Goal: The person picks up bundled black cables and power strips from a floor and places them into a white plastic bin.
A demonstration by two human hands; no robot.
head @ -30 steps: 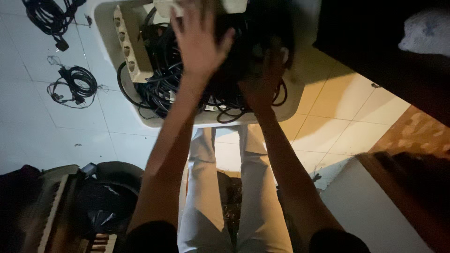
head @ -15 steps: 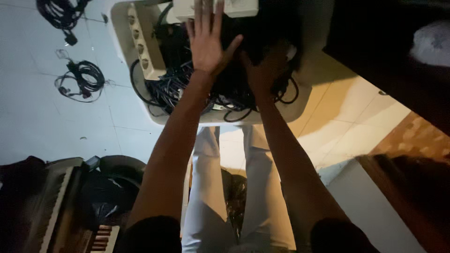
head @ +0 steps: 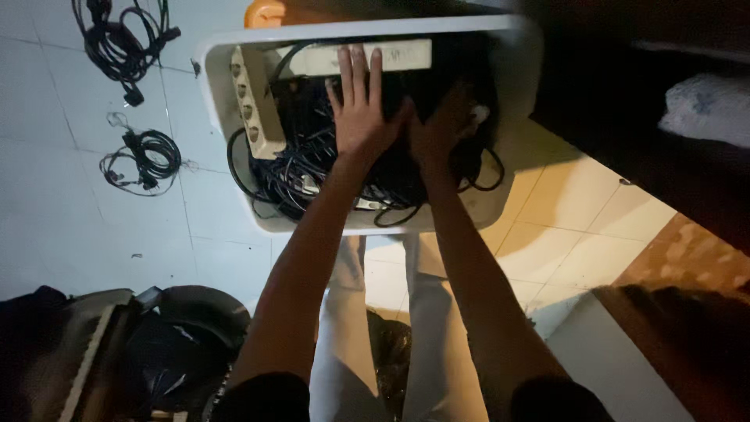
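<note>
Fingers of left hand [head: 361, 109] splayed flat over power strip [head: 367, 57] lying crosswise; right hand [head: 437, 133] grip unclear.

Tiled floor [head: 70, 234] (pale) bears tub [head: 500, 211], cable coils [head: 141, 160].

Both hands press flat on a tangle of black cables [head: 312, 168] in a white bin [head: 516, 70]: left hand [head: 358, 117] beside right hand [head: 437, 133], near two power strips [head: 254, 101].

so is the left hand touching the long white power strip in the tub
Touching: the head view shows the left hand with fingertips overlapping the long white power strip.
</note>
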